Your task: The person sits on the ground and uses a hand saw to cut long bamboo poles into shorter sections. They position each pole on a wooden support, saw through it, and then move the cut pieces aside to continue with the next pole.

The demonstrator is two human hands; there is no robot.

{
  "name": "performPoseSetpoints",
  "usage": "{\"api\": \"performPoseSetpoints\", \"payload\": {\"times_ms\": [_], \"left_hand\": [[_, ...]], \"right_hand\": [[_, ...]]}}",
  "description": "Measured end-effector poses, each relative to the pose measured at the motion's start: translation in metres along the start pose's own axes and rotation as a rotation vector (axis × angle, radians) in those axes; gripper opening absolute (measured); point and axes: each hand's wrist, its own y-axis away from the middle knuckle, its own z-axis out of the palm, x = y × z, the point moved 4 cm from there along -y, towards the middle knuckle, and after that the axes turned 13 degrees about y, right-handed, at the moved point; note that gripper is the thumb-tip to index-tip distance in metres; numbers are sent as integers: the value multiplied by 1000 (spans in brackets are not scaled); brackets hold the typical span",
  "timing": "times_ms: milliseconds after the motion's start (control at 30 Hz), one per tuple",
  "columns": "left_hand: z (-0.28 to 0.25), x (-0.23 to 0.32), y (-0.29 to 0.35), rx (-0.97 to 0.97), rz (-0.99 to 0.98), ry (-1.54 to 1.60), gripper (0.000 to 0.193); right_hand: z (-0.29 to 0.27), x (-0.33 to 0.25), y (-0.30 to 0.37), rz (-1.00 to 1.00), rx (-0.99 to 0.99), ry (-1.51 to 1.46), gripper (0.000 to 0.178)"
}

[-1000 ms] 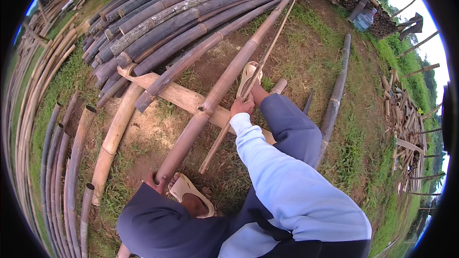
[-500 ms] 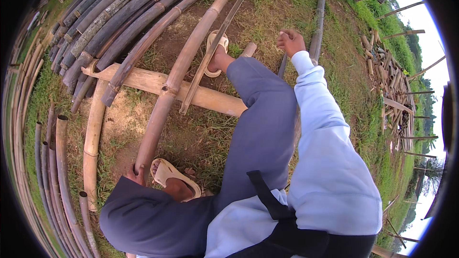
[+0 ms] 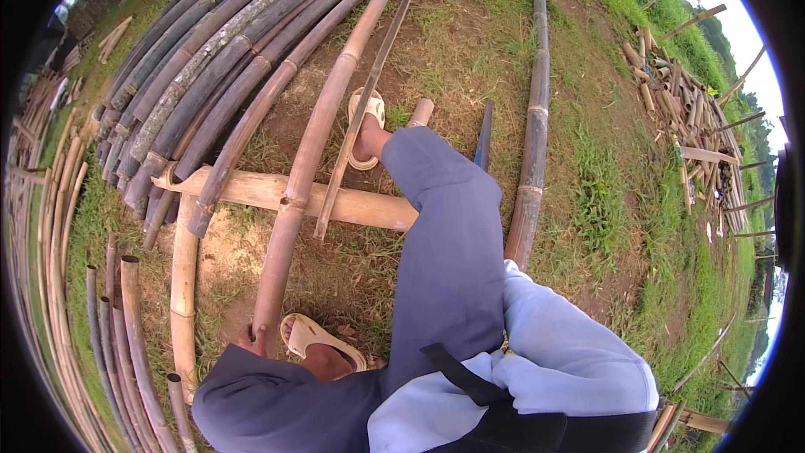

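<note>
A long brown bamboo pole (image 3: 312,138) runs from the far side toward my left knee, lying across a pale bamboo crosspiece (image 3: 360,205). At its near end is my left hand (image 3: 250,341), fingers closed on the pole and partly hidden by my knee. My right arm, in a light blue sleeve (image 3: 562,331), bends down beside my right thigh. The right hand is hidden behind the thigh. Just beyond that knee, a thin dark tapering strip (image 3: 484,136) with a blue edge shows; its kind is unclear.
Dark bamboo poles (image 3: 220,75) are stacked at the far left. A split bamboo strip (image 3: 356,126) passes over my sandalled right foot (image 3: 367,138). A grey bamboo pole (image 3: 534,126) lies to the right. Bamboo offcuts (image 3: 683,109) form a heap at far right.
My right hand, raised above the ground beyond my right knee before, has come back and down out of sight behind the thigh. My left hand stays at the pole's end. The view has shifted slightly.
</note>
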Motion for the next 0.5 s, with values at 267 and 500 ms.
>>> {"api": "performPoseSetpoints", "payload": {"times_ms": [267, 500], "left_hand": [[-9, 28, 7, 13, -190, 34, 57], [-9, 33, 6, 3, -184, 180, 63]], "right_hand": [[-14, 26, 12, 110, 90, -150, 17], [-175, 124, 42, 16, 336, -310, 13]]}}
